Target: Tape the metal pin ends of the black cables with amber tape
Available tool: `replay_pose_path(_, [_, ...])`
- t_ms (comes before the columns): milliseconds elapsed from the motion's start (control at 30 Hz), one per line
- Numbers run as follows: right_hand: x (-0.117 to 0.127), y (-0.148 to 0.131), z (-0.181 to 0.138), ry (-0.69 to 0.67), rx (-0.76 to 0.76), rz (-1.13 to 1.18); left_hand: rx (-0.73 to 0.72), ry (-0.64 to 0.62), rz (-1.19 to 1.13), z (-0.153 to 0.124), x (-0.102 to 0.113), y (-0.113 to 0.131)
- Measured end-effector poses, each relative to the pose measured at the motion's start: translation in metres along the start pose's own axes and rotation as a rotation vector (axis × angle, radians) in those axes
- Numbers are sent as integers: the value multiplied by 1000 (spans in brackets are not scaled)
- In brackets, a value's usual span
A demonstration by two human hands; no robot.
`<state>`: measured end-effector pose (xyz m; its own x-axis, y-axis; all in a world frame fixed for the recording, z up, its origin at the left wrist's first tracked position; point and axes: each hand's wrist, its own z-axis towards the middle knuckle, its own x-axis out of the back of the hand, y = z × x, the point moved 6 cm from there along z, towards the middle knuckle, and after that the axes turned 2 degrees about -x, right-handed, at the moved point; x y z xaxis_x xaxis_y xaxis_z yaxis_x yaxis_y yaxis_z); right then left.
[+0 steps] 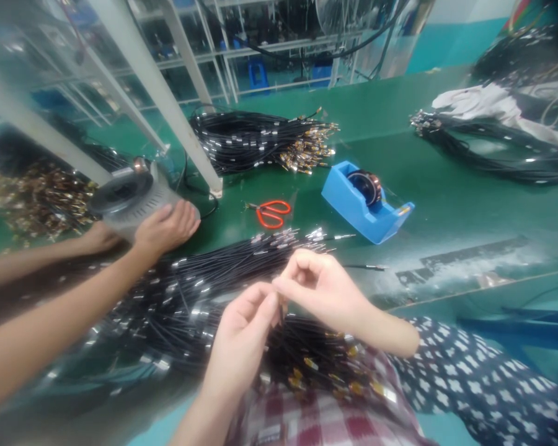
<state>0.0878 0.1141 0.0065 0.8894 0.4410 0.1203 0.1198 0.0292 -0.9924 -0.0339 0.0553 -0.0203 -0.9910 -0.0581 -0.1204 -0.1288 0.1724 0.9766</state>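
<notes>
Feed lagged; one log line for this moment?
left hand: fingertips pinched, meeting right hand | held item: too small to tell | under them: black cable pile | co-worker's hand: on grey device

The black cables (177,297) had a glossy plastic sheath with shiny silver metal tips, and brass-coloured ends glinted on the far bundle (260,139). The tape dispenser (360,207) was smooth blue plastic, the scissors (272,212) had orange plastic handles, and the table (446,186) was matt green.
</notes>
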Motion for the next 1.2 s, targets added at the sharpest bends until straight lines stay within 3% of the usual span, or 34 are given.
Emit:
replay_pose_path(367, [9, 11, -23, 62, -51, -57, 72, -42, -105, -7, -15, -21])
replay_pose_path(567, [12, 27, -35, 11, -185, 147, 66, -136, -60, -9, -28, -20])
replay_pose_path(800, [12, 32, -39, 49, -194, 221, 71, -193, -59, -12, -41, -13])
replay_pose_path(1033, [9, 26, -34, 12, -229, 260, 151, -156, -30, -13, -34, -21])
replay_pose_path(1200, [7, 24, -32, -27, -237, 346, 160, -203, -131, -11, -32, -19])
